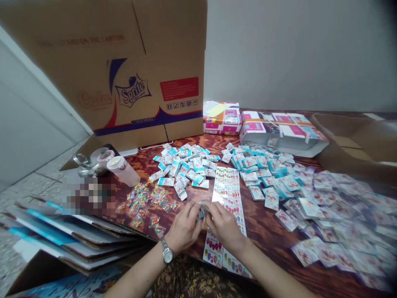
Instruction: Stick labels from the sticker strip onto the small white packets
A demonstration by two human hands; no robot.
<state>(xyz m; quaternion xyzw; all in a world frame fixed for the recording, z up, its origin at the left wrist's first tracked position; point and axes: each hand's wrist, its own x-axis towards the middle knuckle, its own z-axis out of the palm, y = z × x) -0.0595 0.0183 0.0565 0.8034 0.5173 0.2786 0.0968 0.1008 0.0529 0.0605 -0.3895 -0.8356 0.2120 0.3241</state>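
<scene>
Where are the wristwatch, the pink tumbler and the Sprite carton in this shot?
Wristwatch (166, 253): head view, on its dial.
Pink tumbler (124, 173): head view, on its translucent body.
Sprite carton (132, 90): head view, on the printed logo of its front panel.

White wall, speckled floor tiles (pale); glossy wood-grain tabletop

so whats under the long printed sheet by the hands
The printed sheet lies flat on the wood-grain table top, and the right hand is over its middle. Whatever is directly beneath it is covered; only its edges show against the wood.
</scene>
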